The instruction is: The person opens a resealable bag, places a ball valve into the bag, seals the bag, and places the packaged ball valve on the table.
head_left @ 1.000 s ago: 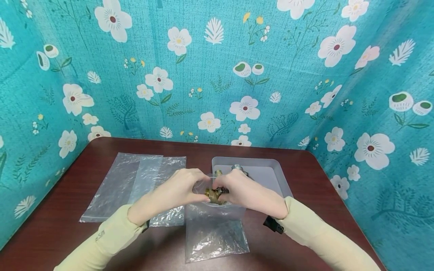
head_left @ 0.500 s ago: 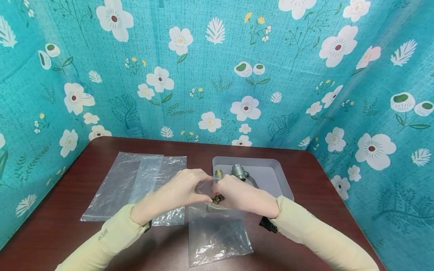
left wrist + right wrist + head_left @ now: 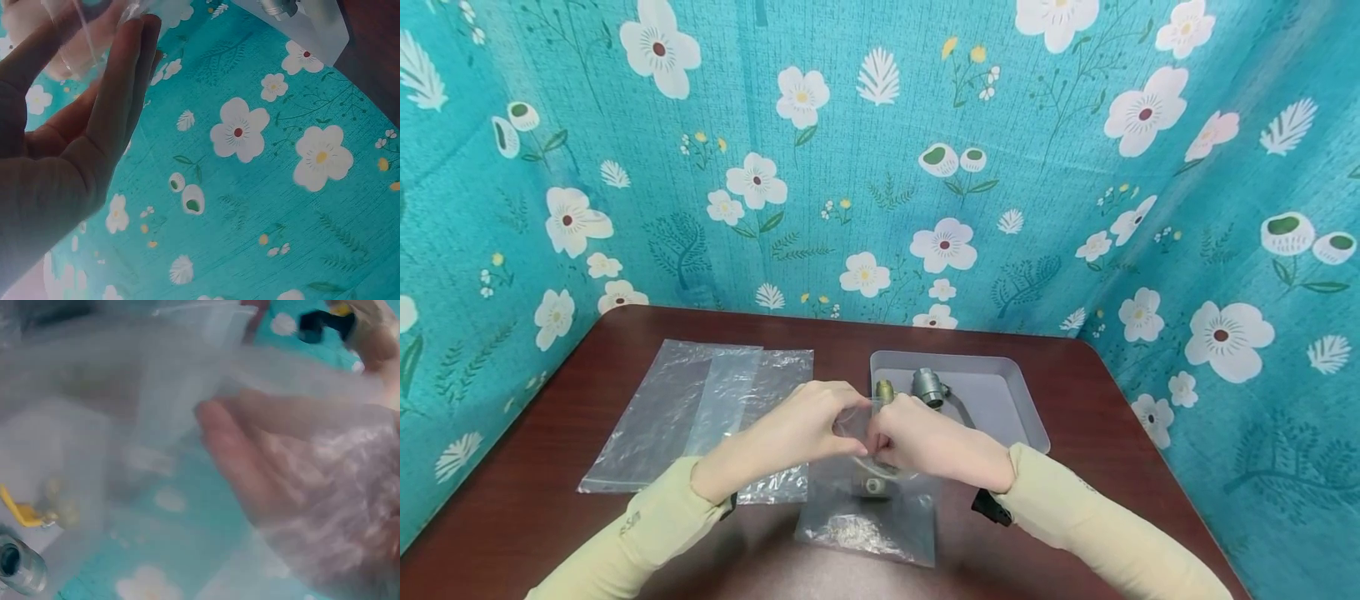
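Observation:
My left hand (image 3: pixel 797 417) is curled in a C at the mouth of a clear plastic bag (image 3: pixel 895 529), holding its rim spread. Through the plastic, a brass-coloured valve (image 3: pixel 874 485) shows low in the bag, its details blurred. At the bag's mouth my right hand (image 3: pixel 917 442) points its fingers down, apart from that valve. In the right wrist view the right hand (image 3: pixel 269 456) appears blurred behind plastic, fingers fairly straight, nothing seen in them. The left wrist view has the left hand's fingers (image 3: pixel 119 81) against the film.
A grey tray (image 3: pixel 1000 392) behind the right hand carries a grey metal fitting (image 3: pixel 928 387) and a brass fitting (image 3: pixel 884 390). The right wrist view includes a yellow lever handle (image 3: pixel 25 514) there. Flat clear bags (image 3: pixel 700 408) lie on the dark table (image 3: pixel 835 329) at left.
My right hand, earlier gripping the brass valve at the bag's mouth, has let it go. The valve has dropped lower inside the bag. The left hand has stayed nearly still.

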{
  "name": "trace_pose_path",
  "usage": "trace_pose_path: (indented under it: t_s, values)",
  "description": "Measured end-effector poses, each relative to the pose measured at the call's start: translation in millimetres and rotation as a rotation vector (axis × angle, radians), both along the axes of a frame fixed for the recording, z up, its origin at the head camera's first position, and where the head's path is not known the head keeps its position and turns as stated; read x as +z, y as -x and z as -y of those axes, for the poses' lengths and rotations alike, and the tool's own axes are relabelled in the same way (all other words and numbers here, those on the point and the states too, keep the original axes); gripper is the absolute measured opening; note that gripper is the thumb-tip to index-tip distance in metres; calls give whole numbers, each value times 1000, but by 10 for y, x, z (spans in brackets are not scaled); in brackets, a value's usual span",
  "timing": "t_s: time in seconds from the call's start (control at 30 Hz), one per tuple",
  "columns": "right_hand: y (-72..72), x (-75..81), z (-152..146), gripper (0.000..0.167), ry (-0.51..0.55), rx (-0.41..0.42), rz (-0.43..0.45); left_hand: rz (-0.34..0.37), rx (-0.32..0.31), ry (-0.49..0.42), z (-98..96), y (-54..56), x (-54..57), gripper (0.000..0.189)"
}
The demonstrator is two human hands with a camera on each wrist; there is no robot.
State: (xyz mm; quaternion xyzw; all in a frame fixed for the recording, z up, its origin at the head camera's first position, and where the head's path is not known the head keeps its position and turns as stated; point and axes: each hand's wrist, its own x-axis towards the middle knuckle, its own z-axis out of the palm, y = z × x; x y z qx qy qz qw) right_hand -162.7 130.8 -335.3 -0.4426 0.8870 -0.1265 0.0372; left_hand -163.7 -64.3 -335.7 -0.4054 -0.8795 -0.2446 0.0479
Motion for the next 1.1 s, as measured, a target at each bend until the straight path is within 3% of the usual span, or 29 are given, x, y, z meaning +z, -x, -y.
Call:
trace_pose_path:
  t_s: [0.23,0.4,0.67,0.97,1.1]
  values:
    - [-37,101,-74,14,47,33,-48,4,-19,-17,-5,16,-64,39]
    - [-75,208,-160,14,85,-13,14,16,-14,-13,0,13,-53,41]
    - [-111,379,-353,11,162,-89,-12,24,-3,-12,4,15,-54,41]
    - [-172,399,-568,17,157,-174,-57,23,1,-4,19,5,-76,40]
    - [-204,363,-673,19,168,-196,-11,24,-8,-11,23,13,-93,39]
